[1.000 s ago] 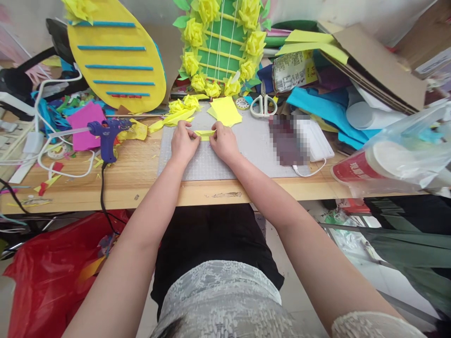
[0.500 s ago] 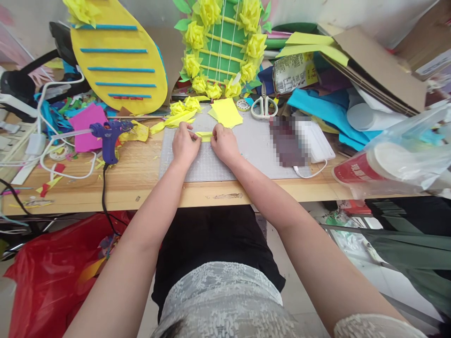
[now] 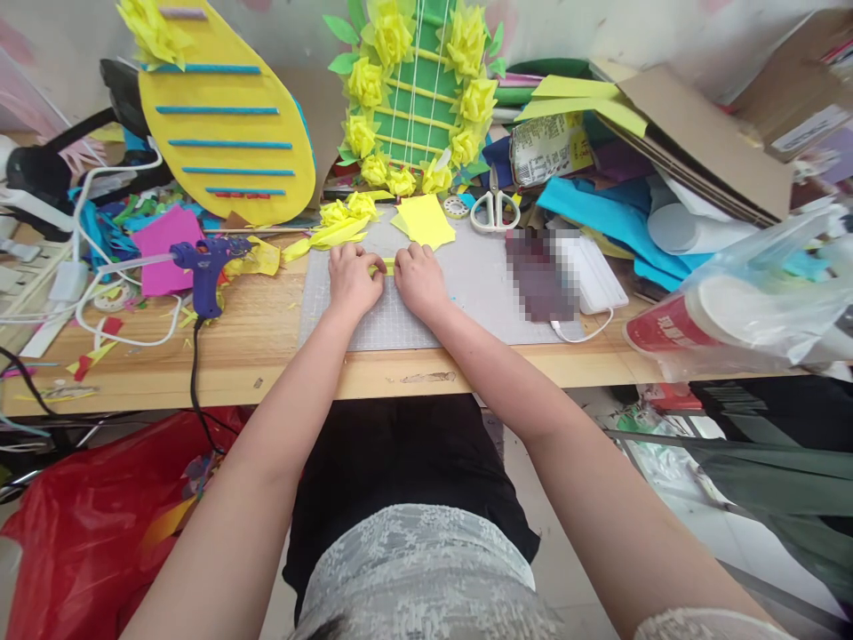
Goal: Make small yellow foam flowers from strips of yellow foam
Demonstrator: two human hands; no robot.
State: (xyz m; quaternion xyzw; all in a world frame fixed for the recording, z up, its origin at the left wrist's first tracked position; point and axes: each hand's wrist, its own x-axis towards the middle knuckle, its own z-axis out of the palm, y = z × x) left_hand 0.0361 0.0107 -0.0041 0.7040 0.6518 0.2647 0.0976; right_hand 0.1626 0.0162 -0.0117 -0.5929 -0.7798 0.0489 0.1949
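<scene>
Between my two hands runs a narrow strip of folded yellow paper (image 3: 388, 266), low over the grey cutting mat (image 3: 493, 302). My left hand (image 3: 353, 277) has its fingers closed on the strip's left end. The right end is in the bent fingers of my right hand (image 3: 419, 277); most of the strip is hidden under both hands. Just beyond my right hand lie yellow paper squares (image 3: 426, 220). Behind my left hand is a heap of yellow paper petals and flowers (image 3: 343, 220).
A purple glue gun (image 3: 208, 267) lies at left, its cord over the table edge. White-handled scissors (image 3: 495, 212), a blurred dark object (image 3: 543, 276) and a white power bank (image 3: 600, 276) are at right, near a bagged cup (image 3: 673, 320). Behind stand a yellow board (image 3: 227, 156) and a flower-trimmed green one (image 3: 417, 107).
The view has tilted slightly, so things sit a little lower. My fingers have curled further over the yellow paper strip, and less of it shows between my hands.
</scene>
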